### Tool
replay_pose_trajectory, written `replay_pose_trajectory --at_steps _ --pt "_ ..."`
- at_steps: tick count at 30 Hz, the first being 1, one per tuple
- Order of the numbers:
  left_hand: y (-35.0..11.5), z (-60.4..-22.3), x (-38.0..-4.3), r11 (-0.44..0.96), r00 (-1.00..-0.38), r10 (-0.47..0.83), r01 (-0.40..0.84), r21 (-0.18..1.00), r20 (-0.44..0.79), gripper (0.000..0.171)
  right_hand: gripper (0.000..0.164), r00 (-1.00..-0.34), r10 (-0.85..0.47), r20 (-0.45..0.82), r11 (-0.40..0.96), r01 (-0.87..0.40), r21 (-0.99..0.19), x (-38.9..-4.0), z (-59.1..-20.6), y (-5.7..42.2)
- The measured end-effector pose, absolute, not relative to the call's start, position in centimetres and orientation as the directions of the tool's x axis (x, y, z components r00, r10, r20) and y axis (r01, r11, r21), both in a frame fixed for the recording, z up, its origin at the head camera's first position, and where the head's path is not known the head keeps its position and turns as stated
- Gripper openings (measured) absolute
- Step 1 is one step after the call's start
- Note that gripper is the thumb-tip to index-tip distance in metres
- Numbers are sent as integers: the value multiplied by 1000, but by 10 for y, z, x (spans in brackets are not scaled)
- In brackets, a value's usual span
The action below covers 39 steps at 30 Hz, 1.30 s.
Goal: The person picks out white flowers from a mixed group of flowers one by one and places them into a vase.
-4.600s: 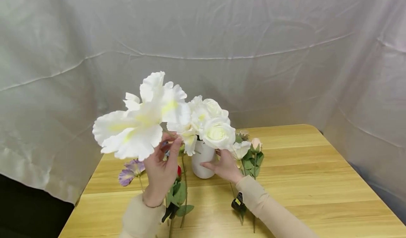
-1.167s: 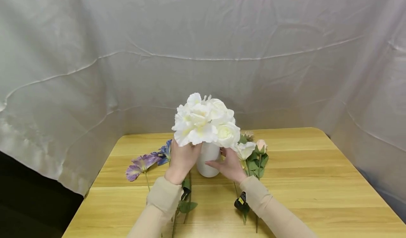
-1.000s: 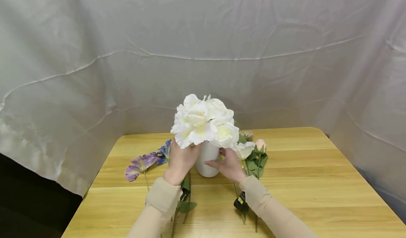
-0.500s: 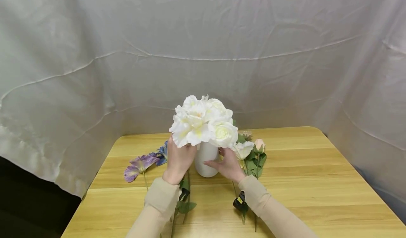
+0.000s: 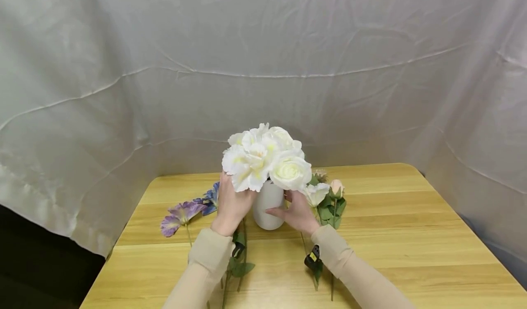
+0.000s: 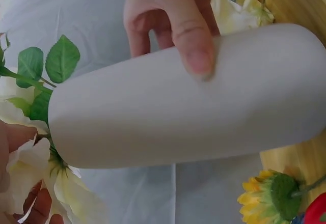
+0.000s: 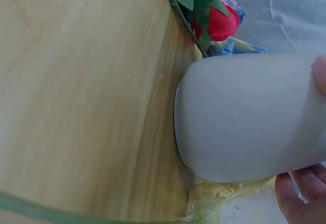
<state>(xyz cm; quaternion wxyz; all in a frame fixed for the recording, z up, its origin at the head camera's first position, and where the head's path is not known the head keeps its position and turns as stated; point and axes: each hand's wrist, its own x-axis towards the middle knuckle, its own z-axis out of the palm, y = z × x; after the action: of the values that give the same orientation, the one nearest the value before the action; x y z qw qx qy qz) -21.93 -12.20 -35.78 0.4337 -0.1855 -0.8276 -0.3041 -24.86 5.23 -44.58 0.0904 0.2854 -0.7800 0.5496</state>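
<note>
A white vase (image 5: pixel 268 206) stands upright on the table, filled with white blooms. My right hand (image 5: pixel 299 212) grips its right side, thumb across the front and fingers behind, as the left wrist view also shows. A white iris (image 5: pixel 248 165) with yellow-tinged petals sits at the left of the bunch, beside a white rose (image 5: pixel 290 171). Just below the iris, my left hand (image 5: pixel 233 204) is at the vase mouth. The left wrist view shows its thumb and curled fingers (image 6: pixel 38 206) pinching the iris low among the petals; the stem is mostly hidden.
Left of the vase lie a purple flower (image 5: pixel 181 216), a blue flower (image 5: pixel 211 199), a red rose (image 7: pixel 221 24) and a yellow flower (image 6: pixel 262 196). On the right are a white flower (image 5: pixel 316 194) and a pale pink rosebud (image 5: pixel 336 189). Grey cloth (image 5: pixel 263 98) hangs behind.
The white iris my left hand held out to the left has joined the bunch in the vase. Its petals have turned slightly in the last half second. My right hand has stayed on the vase.
</note>
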Motion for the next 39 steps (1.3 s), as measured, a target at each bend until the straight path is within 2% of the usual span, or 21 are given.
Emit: replay_pose_trajectory --at_steps 6,12,16,26,34,39 --pt "-124 -362 -221 739 -574 30 564 369 818 30 72 -800 -379 465 216 -565 -796 -240 -428 55" --pt "-127 -366 -222 697 -592 -17 571 434 806 44 75 -813 -399 424 257 -543 -800 -254 -443 59" --pt "-129 -369 -221 727 -565 5 569 385 825 40 78 -818 -428 384 242 -513 -823 -264 -451 61" --pt "-144 -379 -205 624 -578 11 641 446 816 41 79 -774 -569 277 257 -488 -834 -274 -445 73" --pt "-164 -394 -195 612 -659 28 606 508 751 44 68 -760 -633 150 304 -421 -855 -286 -442 85" --pt "-167 -402 -192 619 -670 46 601 505 741 46 66 -756 -646 105 335 -404 -851 -288 -436 90"
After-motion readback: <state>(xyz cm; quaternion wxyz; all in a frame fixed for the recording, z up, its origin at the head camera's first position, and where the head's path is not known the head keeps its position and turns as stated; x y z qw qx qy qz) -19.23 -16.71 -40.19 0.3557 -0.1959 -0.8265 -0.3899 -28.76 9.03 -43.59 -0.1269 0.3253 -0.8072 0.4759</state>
